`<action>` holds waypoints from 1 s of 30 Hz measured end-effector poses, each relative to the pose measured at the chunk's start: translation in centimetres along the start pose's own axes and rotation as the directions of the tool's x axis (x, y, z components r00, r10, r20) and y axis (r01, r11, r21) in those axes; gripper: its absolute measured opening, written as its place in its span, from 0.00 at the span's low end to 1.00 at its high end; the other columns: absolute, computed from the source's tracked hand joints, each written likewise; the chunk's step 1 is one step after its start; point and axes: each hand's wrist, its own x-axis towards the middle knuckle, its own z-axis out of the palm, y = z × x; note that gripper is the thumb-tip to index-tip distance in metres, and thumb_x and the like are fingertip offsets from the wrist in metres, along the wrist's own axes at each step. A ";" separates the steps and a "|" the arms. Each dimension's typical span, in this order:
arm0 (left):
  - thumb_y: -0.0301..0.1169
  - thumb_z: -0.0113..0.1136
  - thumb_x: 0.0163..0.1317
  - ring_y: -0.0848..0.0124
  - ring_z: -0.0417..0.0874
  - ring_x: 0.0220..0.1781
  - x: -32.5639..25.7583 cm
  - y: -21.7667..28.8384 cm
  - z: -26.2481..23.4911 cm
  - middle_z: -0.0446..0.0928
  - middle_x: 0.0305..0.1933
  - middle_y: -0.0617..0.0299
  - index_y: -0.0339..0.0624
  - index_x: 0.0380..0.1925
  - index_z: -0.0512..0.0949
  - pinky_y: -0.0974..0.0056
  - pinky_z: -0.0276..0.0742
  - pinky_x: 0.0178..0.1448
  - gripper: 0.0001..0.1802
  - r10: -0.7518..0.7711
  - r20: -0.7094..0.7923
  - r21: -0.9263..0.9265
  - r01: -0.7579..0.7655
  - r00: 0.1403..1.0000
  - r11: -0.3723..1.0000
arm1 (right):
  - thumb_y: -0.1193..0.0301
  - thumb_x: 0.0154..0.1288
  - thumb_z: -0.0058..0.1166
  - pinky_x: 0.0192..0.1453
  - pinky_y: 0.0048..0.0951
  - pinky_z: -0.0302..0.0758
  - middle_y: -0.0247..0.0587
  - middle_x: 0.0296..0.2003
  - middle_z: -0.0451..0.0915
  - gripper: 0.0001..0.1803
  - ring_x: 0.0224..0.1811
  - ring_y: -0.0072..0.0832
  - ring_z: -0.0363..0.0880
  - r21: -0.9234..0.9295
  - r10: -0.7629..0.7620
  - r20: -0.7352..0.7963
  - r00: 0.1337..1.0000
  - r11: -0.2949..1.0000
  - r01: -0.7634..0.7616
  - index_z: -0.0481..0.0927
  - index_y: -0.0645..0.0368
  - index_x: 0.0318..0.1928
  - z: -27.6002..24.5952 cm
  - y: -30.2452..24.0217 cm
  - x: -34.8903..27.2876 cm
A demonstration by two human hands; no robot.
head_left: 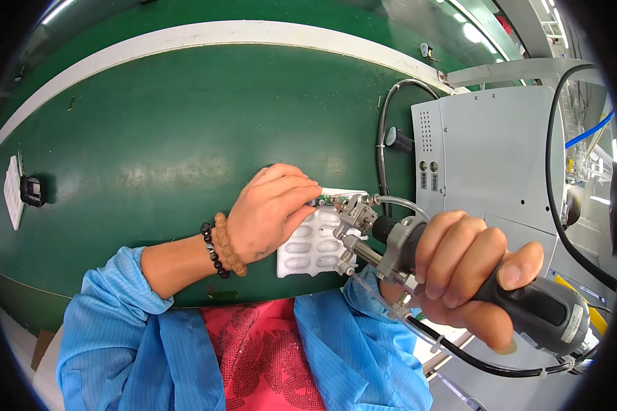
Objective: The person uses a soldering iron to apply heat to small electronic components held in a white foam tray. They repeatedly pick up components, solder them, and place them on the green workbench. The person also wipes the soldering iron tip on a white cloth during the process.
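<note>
My right hand (469,267) is wrapped round the black body of a power screwdriver (559,315) with a metal head and thin air hoses. Its tip points left, close to a small green circuit board (332,200). At the board's left end my left hand (271,209) has its fingers pressed together, gripping it; they hide much of that end. Below the board lies a white moulded tray (298,262) with rows of oval hollows, partly covered by my left hand and the screwdriver head.
A grey metal machine box (493,151) stands at the right, with a black cable (382,147) looping beside it and a small dark part (399,140) near its left side. At the far left sit a black plastic part (32,191) and a white piece (12,192). A white rail (247,32) edges the green table.
</note>
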 end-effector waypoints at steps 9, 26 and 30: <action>0.23 0.71 0.48 0.56 0.82 0.50 0.1 0.2 -0.2 0.83 0.43 0.56 0.36 0.41 0.82 0.56 0.77 0.55 0.17 0.011 0.002 -0.011 -0.011 1.000 1.000 | 0.49 0.65 0.62 0.20 0.19 0.69 0.27 0.21 0.72 0.27 0.18 0.18 0.70 -0.012 0.032 0.014 0.999 0.999 -0.032 0.67 0.55 0.48 0.1 0.6 0.2; 0.22 0.70 0.48 0.54 0.83 0.46 0.3 0.7 -0.5 0.82 0.40 0.53 0.36 0.41 0.82 0.55 0.79 0.53 0.17 0.039 0.010 -0.029 -0.039 0.999 0.999 | 0.66 0.57 0.73 0.18 0.30 0.68 0.39 0.18 0.72 0.24 0.15 0.27 0.71 0.082 0.055 -0.176 0.983 0.996 -0.041 0.67 0.62 0.38 1.6 1.5 0.2; 0.24 0.71 0.49 0.54 0.83 0.47 0.1 0.5 -0.6 0.83 0.42 0.53 0.36 0.42 0.82 0.55 0.79 0.53 0.17 0.058 0.008 -0.018 -0.058 0.998 0.998 | 0.64 0.61 0.69 0.16 0.26 0.69 0.35 0.18 0.72 0.23 0.14 0.25 0.71 0.060 -0.146 -0.127 0.981 0.986 0.154 0.66 0.60 0.38 0.5 -1.1 -0.3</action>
